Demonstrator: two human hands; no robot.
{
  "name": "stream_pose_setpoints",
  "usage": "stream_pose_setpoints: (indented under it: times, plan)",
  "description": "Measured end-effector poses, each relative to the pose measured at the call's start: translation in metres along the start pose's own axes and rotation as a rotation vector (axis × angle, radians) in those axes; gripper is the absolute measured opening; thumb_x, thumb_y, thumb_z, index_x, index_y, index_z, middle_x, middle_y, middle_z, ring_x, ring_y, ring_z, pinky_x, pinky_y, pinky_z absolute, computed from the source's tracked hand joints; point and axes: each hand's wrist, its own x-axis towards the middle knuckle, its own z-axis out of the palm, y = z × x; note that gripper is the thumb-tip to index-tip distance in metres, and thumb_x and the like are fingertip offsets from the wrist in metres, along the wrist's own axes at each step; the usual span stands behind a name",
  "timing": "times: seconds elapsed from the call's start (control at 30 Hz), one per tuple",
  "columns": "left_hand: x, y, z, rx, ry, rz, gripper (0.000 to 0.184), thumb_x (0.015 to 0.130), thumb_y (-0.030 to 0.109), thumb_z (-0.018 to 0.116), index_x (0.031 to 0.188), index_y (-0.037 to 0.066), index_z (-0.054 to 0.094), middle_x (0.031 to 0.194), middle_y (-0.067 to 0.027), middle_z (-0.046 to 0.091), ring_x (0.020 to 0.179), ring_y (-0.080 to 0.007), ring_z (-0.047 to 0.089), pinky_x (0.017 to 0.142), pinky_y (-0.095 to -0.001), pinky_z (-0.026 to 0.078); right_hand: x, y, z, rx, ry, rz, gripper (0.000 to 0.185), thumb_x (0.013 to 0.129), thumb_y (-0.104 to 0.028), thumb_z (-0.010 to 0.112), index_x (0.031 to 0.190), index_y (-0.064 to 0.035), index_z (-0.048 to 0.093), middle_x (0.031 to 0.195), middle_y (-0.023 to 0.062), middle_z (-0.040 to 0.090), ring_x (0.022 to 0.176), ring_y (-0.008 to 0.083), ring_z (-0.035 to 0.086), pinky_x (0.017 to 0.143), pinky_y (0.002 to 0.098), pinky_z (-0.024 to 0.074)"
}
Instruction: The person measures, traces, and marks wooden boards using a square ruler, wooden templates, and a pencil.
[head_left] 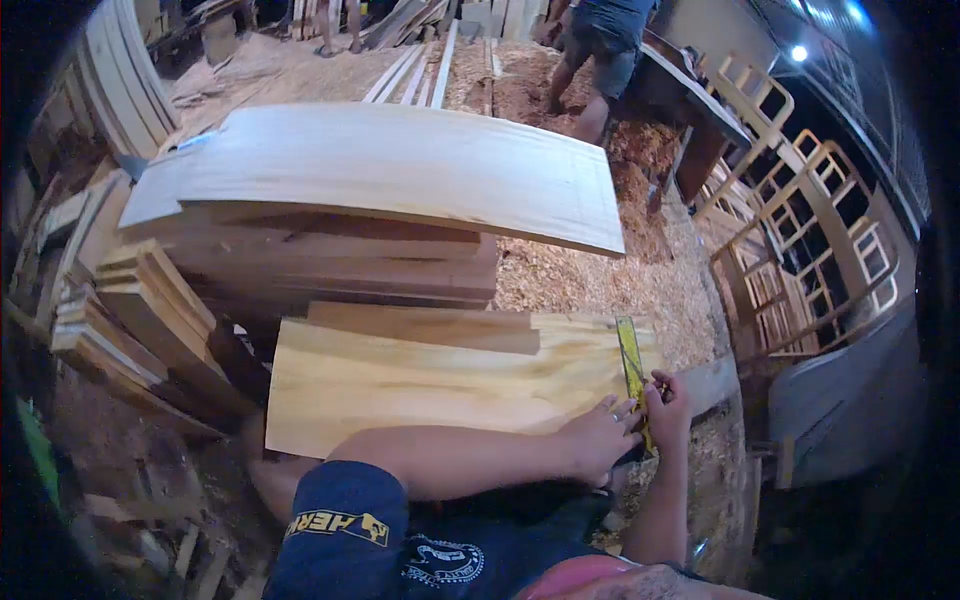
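A pale wooden board (430, 390) lies in front of me, with a narrow yellow measuring rule (631, 365) across its right end. My left hand (600, 437) reaches over from the left and holds the rule's near end, its fingers pressed against it. My right hand (668, 408) is at the rule's right edge, thumb and fingers pinched together. A small dark item seems to be between those fingertips, too small to name. Under my left hand, the rule's near end is partly hidden.
A large pale board (400, 170) rests on a stack of brown planks (340, 255) beyond. Cut timber (150, 300) is piled at left, wooden frames (800, 220) stand at right. Shavings (560, 280) cover the floor. Another person (600, 50) stands at the back.
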Motion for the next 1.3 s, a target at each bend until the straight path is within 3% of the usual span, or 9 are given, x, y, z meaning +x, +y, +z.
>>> stream_pose_setpoints:
  times: [0.37,0.63,0.93,1.13,1.3]
  plan:
    - [0.003,-0.009,0.016,-0.031,0.066,0.028,0.083,0.068,0.04,0.08,0.137,0.004,0.053,0.151,-0.0208,0.041,0.145,-0.0367,0.032,0.118,-0.0539,0.025,-0.003,0.002,0.015,-0.174,0.157,-0.017,0.03,0.088,-0.017,0.067,0.11,0.0038,0.068,0.096,0.0129,0.069,0.086,0.0202,0.063,0.081,0.0341,0.0505]
    - [-0.001,-0.006,0.012,-0.021,0.069,0.009,0.072,0.07,0.04,0.079,0.13,0.005,0.059,0.149,-0.0207,0.044,0.146,-0.0359,0.031,0.118,-0.0545,0.024,-0.002,0.0,0.013,-0.21,0.186,-0.04,0.031,0.088,-0.018,0.067,0.11,0.0039,0.07,0.097,0.0146,0.071,0.084,0.0221,0.065,0.078,0.0352,0.0517]
    - [0.0,-0.009,0.012,-0.004,0.04,0.008,0.069,0.074,0.04,0.076,0.132,0.008,0.06,0.149,-0.0177,0.047,0.146,-0.0339,0.033,0.12,-0.0543,0.021,-0.001,0.002,0.012,-0.183,0.161,0.028,0.031,0.087,-0.017,0.067,0.11,0.0035,0.07,0.102,0.0164,0.072,0.095,0.0232,0.066,0.088,0.0357,0.0505]
    - [-0.003,-0.007,0.012,0.008,0.065,-0.034,0.069,0.076,0.041,0.072,0.137,0.011,0.058,0.151,-0.016,0.045,0.147,-0.0305,0.032,0.12,-0.0542,0.019,0.009,0.027,0.013,-0.117,0.177,0.023,0.032,0.085,-0.017,0.068,0.109,0.0034,0.07,0.099,0.0153,0.072,0.093,0.022,0.066,0.085,0.0347,0.0511]
    - [-0.008,-0.006,-0.001,0.019,0.02,-0.04,0.068,0.078,0.042,0.07,0.137,0.012,0.057,0.152,-0.0143,0.044,0.147,-0.0295,0.032,0.12,-0.0557,0.018,0.008,0.012,0.016,-0.258,0.197,0.067,0.028,0.085,-0.016,0.068,0.105,0.0039,0.071,0.095,0.0122,0.072,0.088,0.0183,0.066,0.081,0.0321,0.052]
